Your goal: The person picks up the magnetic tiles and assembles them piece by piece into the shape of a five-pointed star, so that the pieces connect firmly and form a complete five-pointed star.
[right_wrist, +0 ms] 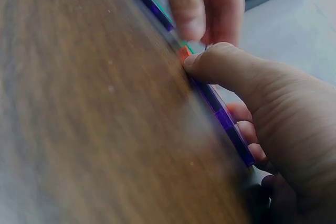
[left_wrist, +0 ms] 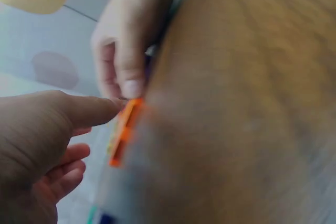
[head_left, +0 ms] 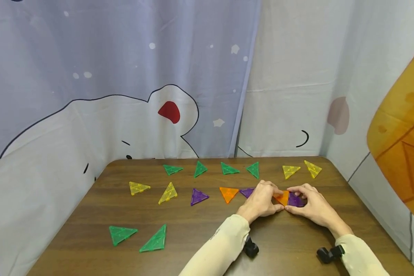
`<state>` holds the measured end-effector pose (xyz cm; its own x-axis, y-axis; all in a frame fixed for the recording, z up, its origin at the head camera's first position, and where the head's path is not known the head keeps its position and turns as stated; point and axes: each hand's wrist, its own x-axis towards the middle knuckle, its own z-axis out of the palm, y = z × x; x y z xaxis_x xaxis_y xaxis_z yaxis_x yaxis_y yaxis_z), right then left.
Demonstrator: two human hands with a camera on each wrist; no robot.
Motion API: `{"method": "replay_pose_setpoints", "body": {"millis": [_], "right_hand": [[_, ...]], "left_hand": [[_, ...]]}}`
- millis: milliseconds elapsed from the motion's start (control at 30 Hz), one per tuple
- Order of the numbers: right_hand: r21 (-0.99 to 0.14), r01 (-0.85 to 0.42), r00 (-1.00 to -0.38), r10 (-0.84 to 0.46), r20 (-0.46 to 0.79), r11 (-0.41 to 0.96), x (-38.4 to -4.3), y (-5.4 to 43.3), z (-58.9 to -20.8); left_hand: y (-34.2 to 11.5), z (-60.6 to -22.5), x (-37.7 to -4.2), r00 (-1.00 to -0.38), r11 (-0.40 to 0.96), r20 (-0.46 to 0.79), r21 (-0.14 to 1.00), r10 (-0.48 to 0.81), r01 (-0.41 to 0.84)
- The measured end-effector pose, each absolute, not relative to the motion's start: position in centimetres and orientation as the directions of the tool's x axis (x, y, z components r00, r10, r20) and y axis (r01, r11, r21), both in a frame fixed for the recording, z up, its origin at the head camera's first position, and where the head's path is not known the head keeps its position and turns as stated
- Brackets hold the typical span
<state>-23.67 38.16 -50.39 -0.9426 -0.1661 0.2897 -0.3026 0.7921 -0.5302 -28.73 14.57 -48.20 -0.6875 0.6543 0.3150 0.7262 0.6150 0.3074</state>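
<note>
At the right of the table, an orange triangular tile (head_left: 282, 199) and a purple triangular tile (head_left: 295, 199) lie side by side, edges meeting. My left hand (head_left: 263, 198) holds the orange one by its edges, thumb at the near corner and fingers at the far side. Around the purple one, my right hand (head_left: 313, 204) curls its thumb and fingers. In the left wrist view the orange tile (left_wrist: 125, 135) is seen edge-on by the thumb tip. The right wrist view shows the purple tile (right_wrist: 223, 119) between thumb and fingers. Another purple tile (head_left: 246, 192) is partly covered by my left hand.
Left along the same row lie an orange tile (head_left: 229, 194), a purple tile (head_left: 199, 197) and two yellow tiles, one (head_left: 168, 193) nearer the middle. Several green tiles (head_left: 229, 168) and two yellow ones (head_left: 291, 171) line the back. Two larger green tiles (head_left: 155, 240) lie front left. Curtains (head_left: 124, 126) hang behind.
</note>
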Motion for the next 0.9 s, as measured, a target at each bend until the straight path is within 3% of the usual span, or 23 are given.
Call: {"method": "replay_pose_setpoints", "body": {"millis": [367, 567, 900], "right_hand": [[-0.508, -0.279, -0.948, -0.149, 0.282, 0.815, -23.7, 38.5, -50.2], [-0.51, -0.271, -0.949, -0.139, 0.282, 0.816, -23.8, 38.3, -50.5], [-0.525, -0.276, -0.948, -0.137, 0.288, 0.805, -24.7, 37.1, -50.6]], "left_hand": [[8.4, -45.7, -30.2, -0.8, 0.736, 0.34, 0.327, 0.494, 0.593], [5.8, -46.4, -30.5, -0.795, 0.743, 0.304, 0.292, 0.525, 0.602], [5.5, -47.8, -30.4, -0.788, 0.731, 0.241, 0.294, 0.567, 0.616]]}}
